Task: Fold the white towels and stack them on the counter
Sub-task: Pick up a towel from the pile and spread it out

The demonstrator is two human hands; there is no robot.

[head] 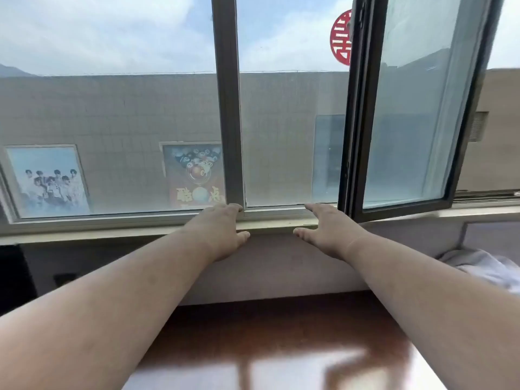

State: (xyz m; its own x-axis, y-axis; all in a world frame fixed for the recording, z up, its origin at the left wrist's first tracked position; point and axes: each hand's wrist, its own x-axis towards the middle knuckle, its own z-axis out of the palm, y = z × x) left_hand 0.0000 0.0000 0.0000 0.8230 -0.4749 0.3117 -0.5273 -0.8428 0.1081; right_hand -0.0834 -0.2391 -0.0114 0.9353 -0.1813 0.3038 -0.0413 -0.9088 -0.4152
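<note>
As both arms are stretched forward toward the window, no towel is held; notes follow.

Left hand: the left hand (219,230) is seen at frame centre, palm down on the sill (270,225), fingers straight and together, tips touching the lower window frame (126,218). Nothing is pinched.

Right hand: the right hand (327,230) is laid just beside it, also flat, fingers relaxed and a little spread, thumb out toward the left hand. Nothing is held.

Towel: a crumpled white towel (484,270) is seen at the right edge of the frame, low on the right, partly cut off. Its full extent cannot be told, so its long axis cannot be judged.

Counter: the reddish-brown counter (281,347) is seen across the bottom centre, below both forearms, glossy with window glare.

Key relation: the towel lies to the right of and nearer the person than both hands, beyond the right forearm. The right hand is judged the nearer one.

Stage: folding is judged not begun here; no folded stack is visible.

Next move: a pull back from the sill and a reach rightward would be required, probably led by the right hand.

Other: an open sash (408,108) is seen at upper right, a red paper cutout (340,38) on the glass.
</note>
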